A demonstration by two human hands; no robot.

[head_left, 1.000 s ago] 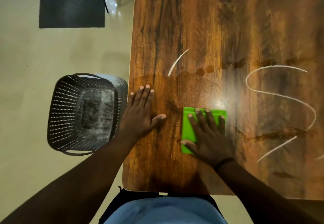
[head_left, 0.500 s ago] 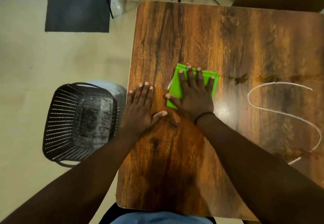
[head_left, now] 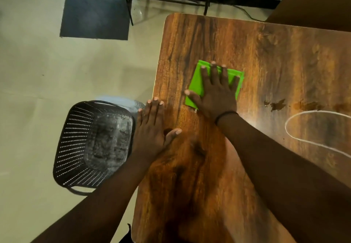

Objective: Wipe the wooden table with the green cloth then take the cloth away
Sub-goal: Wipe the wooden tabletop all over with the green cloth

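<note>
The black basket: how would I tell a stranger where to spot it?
Find the wooden table, then look off its left edge to the pale floor. The black basket stands there beside the left hand. Unlike the flat dark mat farther back, it has perforated walls and handles.

Bare forearms without sleeves, a thin black band (head_left: 226, 116) round the wrist of the right hand (head_left: 218, 94).

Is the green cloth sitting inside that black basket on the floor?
No, the green cloth lies flat on the wooden table under the right hand, while the black basket stands beside the table.
</note>
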